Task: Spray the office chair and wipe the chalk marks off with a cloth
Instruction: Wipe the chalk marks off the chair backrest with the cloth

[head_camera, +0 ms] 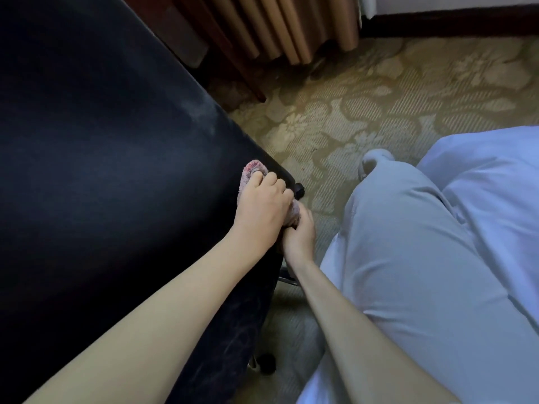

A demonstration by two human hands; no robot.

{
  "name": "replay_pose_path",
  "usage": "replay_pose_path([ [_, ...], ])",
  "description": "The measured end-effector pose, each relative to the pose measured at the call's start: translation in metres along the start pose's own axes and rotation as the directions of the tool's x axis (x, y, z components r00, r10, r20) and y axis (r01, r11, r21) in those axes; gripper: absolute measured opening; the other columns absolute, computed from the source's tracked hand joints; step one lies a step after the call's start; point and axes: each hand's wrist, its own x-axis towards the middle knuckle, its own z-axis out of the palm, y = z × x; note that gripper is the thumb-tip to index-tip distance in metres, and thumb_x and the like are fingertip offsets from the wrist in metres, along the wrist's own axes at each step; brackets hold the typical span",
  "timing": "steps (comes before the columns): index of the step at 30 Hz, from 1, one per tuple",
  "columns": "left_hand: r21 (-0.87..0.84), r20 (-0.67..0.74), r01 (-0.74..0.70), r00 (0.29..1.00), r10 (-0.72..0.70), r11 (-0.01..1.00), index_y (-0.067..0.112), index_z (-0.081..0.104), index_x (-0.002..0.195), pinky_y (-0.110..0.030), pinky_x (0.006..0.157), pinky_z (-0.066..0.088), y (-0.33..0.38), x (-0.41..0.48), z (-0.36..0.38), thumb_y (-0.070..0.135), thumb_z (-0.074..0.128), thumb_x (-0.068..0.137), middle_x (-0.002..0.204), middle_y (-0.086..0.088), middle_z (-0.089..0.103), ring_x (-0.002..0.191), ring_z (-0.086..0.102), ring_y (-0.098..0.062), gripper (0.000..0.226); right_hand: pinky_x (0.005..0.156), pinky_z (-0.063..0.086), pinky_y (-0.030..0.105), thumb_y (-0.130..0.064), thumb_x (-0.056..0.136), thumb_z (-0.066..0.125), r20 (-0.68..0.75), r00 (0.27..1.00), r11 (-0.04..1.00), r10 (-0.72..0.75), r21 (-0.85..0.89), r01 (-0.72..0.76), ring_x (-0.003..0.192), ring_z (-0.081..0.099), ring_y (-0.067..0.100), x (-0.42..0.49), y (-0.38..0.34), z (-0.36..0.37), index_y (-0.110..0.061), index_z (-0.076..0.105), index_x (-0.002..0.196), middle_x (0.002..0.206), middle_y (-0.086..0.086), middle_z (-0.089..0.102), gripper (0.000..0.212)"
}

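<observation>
The black office chair fills the left of the view. A pink fluffy cloth lies over its right edge. My left hand lies on top of the cloth, fingers curled over it at the chair's edge. Just below and to the right, my right hand grips the cloth's hanging end beside the chair's side. A faint whitish chalk smudge shows further up the edge, and pale chalk traces show on the chair's lower side. No spray bottle is in view.
Patterned beige carpet lies to the right of the chair. My leg in light trousers and my foot are close by, next to white bedding. Curtains hang at the back. Chair casters sit on the floor.
</observation>
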Motion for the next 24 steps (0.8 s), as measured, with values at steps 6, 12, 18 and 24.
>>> replay_pose_path([
  [6,-0.170,-0.045,-0.019,0.999,0.012,0.985,0.017,0.064,0.103,-0.034,0.089,0.038,0.028,-0.078,0.015,0.018,0.032,0.088,0.105,-0.001,0.061,0.100,0.053,-0.021,0.035,0.064,0.049,0.011,0.000,0.097,0.043,0.035,0.976,0.900,0.214,0.382,-0.211,0.078,0.065,-0.004,-0.075,0.025,-0.009,-0.012,0.063,0.107,0.088,-0.008,0.068,0.026],
  [12,-0.070,-0.019,-0.068,0.998,0.067,0.995,0.006,0.069,0.091,-0.042,0.089,0.039,0.046,-0.165,0.016,0.012,0.052,0.078,0.095,-0.011,0.065,0.096,0.061,-0.029,0.022,0.078,0.056,0.033,-0.008,0.097,0.045,0.155,0.909,0.740,0.387,0.536,-0.407,0.099,0.066,0.026,-0.162,0.066,-0.007,-0.011,0.063,0.112,0.109,0.014,0.066,0.024],
  [18,-0.111,0.059,-0.060,0.996,0.067,0.992,0.007,0.071,0.105,-0.041,0.100,0.033,0.048,-0.197,0.014,0.022,0.080,0.062,0.110,-0.011,0.067,0.109,0.060,-0.029,0.046,0.064,0.054,0.019,-0.004,0.096,0.044,0.035,0.926,0.808,0.376,0.477,-0.346,0.085,0.069,0.011,-0.165,0.063,-0.006,-0.013,0.066,0.105,0.105,0.007,0.066,0.025],
  [24,-0.052,0.000,-0.066,0.998,0.066,0.996,0.006,0.061,0.108,-0.041,0.090,0.043,0.044,-0.150,0.016,0.015,0.055,0.081,0.105,-0.012,0.060,0.104,0.055,-0.031,0.029,0.065,0.054,0.017,-0.004,0.094,0.046,-0.028,0.955,0.837,0.295,0.490,-0.244,0.082,0.069,0.010,-0.116,0.044,-0.008,-0.004,0.065,0.108,0.103,0.012,0.066,0.024],
])
